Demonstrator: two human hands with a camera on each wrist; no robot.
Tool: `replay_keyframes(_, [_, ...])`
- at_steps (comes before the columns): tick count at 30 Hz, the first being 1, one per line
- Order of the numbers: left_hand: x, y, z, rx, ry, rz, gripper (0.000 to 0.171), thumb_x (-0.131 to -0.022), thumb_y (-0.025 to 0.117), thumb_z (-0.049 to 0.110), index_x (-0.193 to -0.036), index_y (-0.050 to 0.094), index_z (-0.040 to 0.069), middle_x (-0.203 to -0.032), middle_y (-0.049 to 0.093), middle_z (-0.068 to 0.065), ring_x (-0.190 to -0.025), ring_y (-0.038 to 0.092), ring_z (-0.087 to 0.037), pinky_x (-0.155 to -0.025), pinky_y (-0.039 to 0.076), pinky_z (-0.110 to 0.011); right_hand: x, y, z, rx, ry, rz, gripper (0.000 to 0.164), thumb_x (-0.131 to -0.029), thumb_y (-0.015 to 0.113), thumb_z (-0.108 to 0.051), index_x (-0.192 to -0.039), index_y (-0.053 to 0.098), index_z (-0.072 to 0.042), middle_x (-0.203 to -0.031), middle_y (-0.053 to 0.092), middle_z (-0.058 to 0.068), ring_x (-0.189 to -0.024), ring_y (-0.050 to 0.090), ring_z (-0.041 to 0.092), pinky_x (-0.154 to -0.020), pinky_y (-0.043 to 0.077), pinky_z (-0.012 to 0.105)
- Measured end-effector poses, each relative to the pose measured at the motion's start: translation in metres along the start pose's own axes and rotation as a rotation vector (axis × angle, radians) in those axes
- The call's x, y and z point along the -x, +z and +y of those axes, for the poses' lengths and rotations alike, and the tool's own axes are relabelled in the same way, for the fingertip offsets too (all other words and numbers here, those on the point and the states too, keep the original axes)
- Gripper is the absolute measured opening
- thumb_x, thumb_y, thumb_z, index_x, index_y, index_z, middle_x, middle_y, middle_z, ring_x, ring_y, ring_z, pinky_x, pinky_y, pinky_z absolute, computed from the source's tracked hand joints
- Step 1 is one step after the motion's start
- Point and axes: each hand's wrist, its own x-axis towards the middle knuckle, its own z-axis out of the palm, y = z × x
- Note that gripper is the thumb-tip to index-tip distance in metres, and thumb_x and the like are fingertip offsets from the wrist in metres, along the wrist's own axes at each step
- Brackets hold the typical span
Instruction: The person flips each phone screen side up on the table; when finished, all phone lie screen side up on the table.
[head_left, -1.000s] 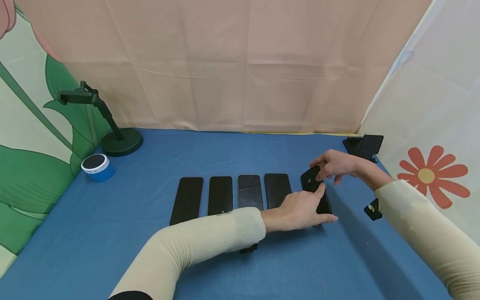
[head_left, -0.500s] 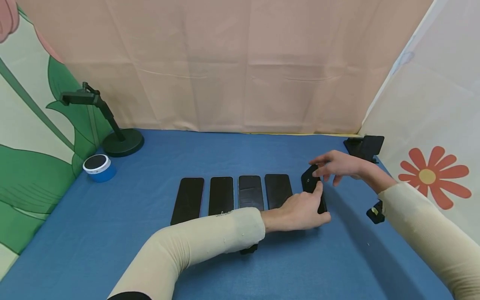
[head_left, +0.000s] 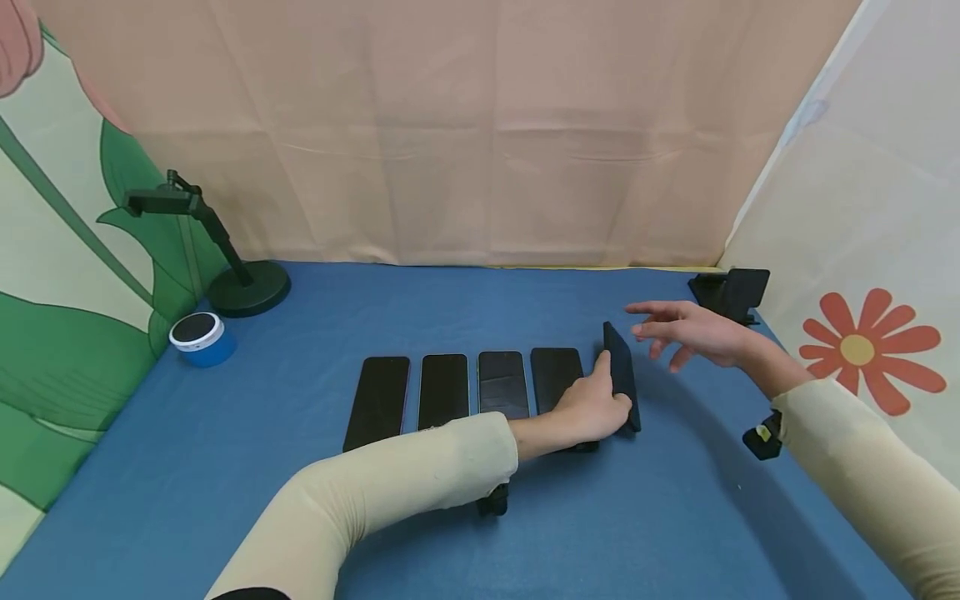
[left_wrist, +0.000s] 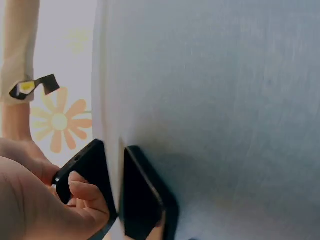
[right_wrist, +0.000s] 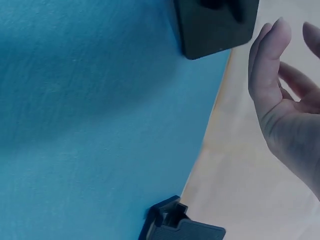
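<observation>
Four-sided black smartphones lie face up in a row on the blue table, among them one at the left end [head_left: 377,400], one beside it [head_left: 442,387], a third [head_left: 501,379] and another [head_left: 553,371] partly behind my left hand. My left hand [head_left: 585,408] grips a further black smartphone [head_left: 624,375] at the row's right end, tilted up on its long edge. In the left wrist view, curled fingers hold that phone close beside a flat-lying phone [left_wrist: 142,195]. My right hand [head_left: 693,333] hovers just right of the raised phone, apart from it, fingers loosely spread and holding nothing.
A black folding phone stand [head_left: 738,290] sits at the back right corner. At the back left stand a dark round-based stand with an arm [head_left: 251,287] and a blue-and-white round tub [head_left: 201,342]. Cloth walls enclose the table's back and sides.
The right hand has let go of the phone's top end and moved right. The left hand has shifted left with the phone, which has turned from slanted to nearly upright on its edge.
</observation>
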Motion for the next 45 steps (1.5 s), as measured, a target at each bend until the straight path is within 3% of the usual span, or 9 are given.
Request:
replay_keyframes(2, [0.0, -0.002, -0.003, 0.117, -0.014, -0.005, 0.069, -0.103, 0.048, 0.021, -0.163, 0.013, 0.022, -0.07, 0.058, -0.003, -0.048, 0.043, -0.015, -0.052, 0.038, -0.03, 0.001, -0.001, 0.004, -0.009, 0.008, 0.014, 0.069, -0.102, 0.058, -0.038, -0.158, 0.028, -0.014, -0.144, 0.047, 0.028, -0.094, 0.065, 0.027, -0.068, 0.06, 0.039])
replay_keyframes(4, [0.001, -0.004, -0.005, 0.22, -0.018, -0.01, 0.069, -0.103, 0.047, 0.02, -0.163, 0.013, 0.02, -0.108, 0.068, -0.006, -0.077, 0.06, -0.016, -0.074, 0.046, -0.032, 0.002, 0.0, 0.008, -0.016, 0.019, 0.033, 0.068, -0.102, 0.057, -0.039, -0.158, 0.028, -0.013, -0.148, 0.043, 0.027, -0.093, 0.065, 0.027, -0.068, 0.059, 0.039])
replay_keyframes(8, [0.003, -0.006, -0.009, 0.387, -0.023, -0.002, 0.072, -0.1, 0.05, 0.014, -0.162, 0.014, 0.018, -0.163, 0.032, -0.009, -0.138, 0.046, -0.023, -0.104, 0.039, -0.041, 0.003, 0.005, 0.021, -0.019, 0.045, 0.072, 0.068, -0.102, 0.057, -0.039, -0.157, 0.029, -0.008, -0.148, 0.042, 0.027, -0.09, 0.065, 0.028, -0.068, 0.058, 0.039])
replay_keyframes(14, [0.004, -0.004, -0.01, 0.547, -0.011, -0.001, 0.075, -0.099, 0.052, 0.01, -0.163, 0.014, 0.019, -0.159, 0.035, -0.018, -0.109, 0.062, -0.029, -0.104, 0.044, -0.045, 0.002, 0.019, 0.04, -0.085, 0.081, 0.098, 0.072, -0.103, 0.055, -0.041, -0.159, 0.024, -0.007, -0.143, 0.043, 0.025, -0.093, 0.066, 0.022, -0.068, 0.06, 0.04])
replay_keyframes(22, [0.003, -0.001, -0.008, 0.53, 0.047, -0.022, 0.074, -0.1, 0.054, 0.015, -0.162, 0.015, 0.022, -0.145, 0.052, -0.014, -0.103, 0.063, -0.021, -0.104, 0.046, -0.044, 0.0, 0.024, 0.051, -0.254, 0.052, 0.142, 0.067, -0.1, 0.062, -0.036, -0.156, 0.035, -0.012, -0.12, 0.052, 0.006, -0.083, 0.06, 0.015, -0.063, 0.055, 0.032])
replay_keyframes(26, [0.002, -0.002, -0.009, 0.548, 0.06, -0.057, 0.077, -0.099, 0.056, 0.015, -0.163, 0.014, 0.022, -0.117, 0.066, -0.008, -0.089, 0.057, -0.019, -0.086, 0.046, -0.035, 0.0, 0.022, 0.054, -0.295, 0.052, 0.127, 0.07, -0.098, 0.065, -0.033, -0.157, 0.033, -0.013, -0.108, 0.055, 0.001, -0.079, 0.056, 0.012, -0.06, 0.051, 0.029])
replay_keyframes(32, [0.004, -0.005, -0.009, 0.537, 0.026, -0.13, 0.084, -0.097, 0.06, 0.014, -0.163, 0.008, 0.021, -0.082, 0.061, -0.001, -0.069, 0.045, -0.02, -0.061, 0.034, -0.028, -0.002, 0.023, 0.055, -0.28, 0.048, 0.097, 0.073, -0.097, 0.067, -0.028, -0.158, 0.031, -0.01, -0.105, 0.056, 0.0, -0.074, 0.05, 0.011, -0.057, 0.046, 0.028])
replay_keyframes(38, [0.008, -0.009, -0.011, 0.444, -0.063, -0.199, 0.088, -0.098, 0.063, 0.019, -0.163, 0.004, 0.019, -0.076, 0.058, -0.002, -0.062, 0.04, -0.018, -0.058, 0.028, -0.029, -0.007, 0.029, 0.057, -0.207, 0.07, 0.043, 0.07, -0.098, 0.066, -0.027, -0.156, 0.033, -0.008, -0.106, 0.058, 0.002, -0.075, 0.05, 0.013, -0.057, 0.046, 0.028])
replay_keyframes(45, [0.008, -0.01, -0.011, 0.38, -0.089, -0.256, 0.09, -0.099, 0.061, 0.021, -0.162, -0.002, 0.012, -0.075, 0.056, -0.001, -0.058, 0.035, -0.017, -0.056, 0.025, -0.03, -0.013, 0.034, 0.057, -0.15, 0.113, 0.029, 0.068, -0.099, 0.064, -0.027, -0.157, 0.033, -0.01, -0.11, 0.056, 0.008, -0.073, 0.049, 0.015, -0.055, 0.044, 0.028])
